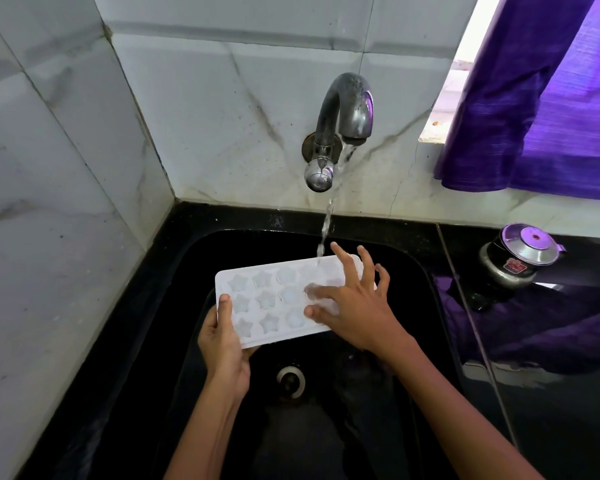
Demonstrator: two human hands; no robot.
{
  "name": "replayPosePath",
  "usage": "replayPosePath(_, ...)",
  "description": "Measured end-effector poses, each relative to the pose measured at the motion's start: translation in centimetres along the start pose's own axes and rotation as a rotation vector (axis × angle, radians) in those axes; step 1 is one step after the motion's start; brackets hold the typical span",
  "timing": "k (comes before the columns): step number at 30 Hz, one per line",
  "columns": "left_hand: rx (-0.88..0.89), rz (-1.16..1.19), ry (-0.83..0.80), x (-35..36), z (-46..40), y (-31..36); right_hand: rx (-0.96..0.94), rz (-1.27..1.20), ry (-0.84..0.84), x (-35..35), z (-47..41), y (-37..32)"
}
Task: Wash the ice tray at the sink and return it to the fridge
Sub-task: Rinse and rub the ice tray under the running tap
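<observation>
A white ice tray (pixel 267 299) with star-shaped and round cups is held level over the black sink (pixel 409 271). My left hand (pixel 222 337) grips its near left corner, thumb on top along the left edge. Spread over the tray's right half is my right hand (pixel 350 303), fingers splayed and fingertips touching the cups. Water runs from the metal tap (pixel 347 109) on the back wall and lands on the tray's far edge beside my right fingers.
The sink drain (pixel 290 379) lies below the tray. A black counter (pixel 551 410) stretches to the right, with a small steel lidded pot (pixel 520 258) on it. A purple curtain (pixel 541 98) hangs at the upper right. Tiled walls close off the left and back.
</observation>
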State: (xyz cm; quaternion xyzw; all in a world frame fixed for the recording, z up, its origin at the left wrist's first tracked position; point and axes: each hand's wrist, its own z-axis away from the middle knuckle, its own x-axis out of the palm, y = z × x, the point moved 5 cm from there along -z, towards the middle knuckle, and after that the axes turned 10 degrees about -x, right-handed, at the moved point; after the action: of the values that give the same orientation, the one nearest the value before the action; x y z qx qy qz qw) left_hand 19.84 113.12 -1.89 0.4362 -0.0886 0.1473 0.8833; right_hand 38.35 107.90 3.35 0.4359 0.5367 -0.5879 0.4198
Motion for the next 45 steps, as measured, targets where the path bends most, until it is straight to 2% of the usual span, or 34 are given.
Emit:
replayPosePath(6,-0.007,0.008,0.001,-0.2,0.5,-0.4,0.028,0.059,0.063,-0.9,-0.4,-0.1)
replayPosePath(11,-0.015,0.02,-0.018,-0.2,0.7,-0.2,-0.022,0.037,-0.027,-0.5,-0.4,-0.5)
replayPosePath(17,-0.02,0.025,-0.011,-0.4,0.7,-0.5,-0.006,0.097,0.11,-1.7,-0.4,-0.4)
replayPosePath(22,-0.026,0.033,-0.006,0.0,0.4,-0.4,-0.038,0.131,-0.015,-0.7,-0.4,-0.2)
replayPosePath(28,-0.002,0.055,0.044,0.4,0.0,-0.5,0.08,0.034,0.365,-1.8,-0.2,0.5)
replayPosePath(30,0.014,0.072,0.08,0.6,-0.1,-0.4,0.048,0.039,0.324,-1.2,0.0,0.3)
replayPosePath(34,0.045,0.103,0.116,0.8,-0.2,0.0,-0.034,0.065,0.112,0.8,0.2,0.1)
replayPosePath(40,0.044,0.107,0.11,1.0,-0.4,0.2,-0.058,0.085,0.322,0.6,0.1,-0.1)
replayPosePath(45,0.03,0.094,0.083,1.0,-0.2,0.2,-0.108,0.149,0.316,0.9,0.5,-0.4)
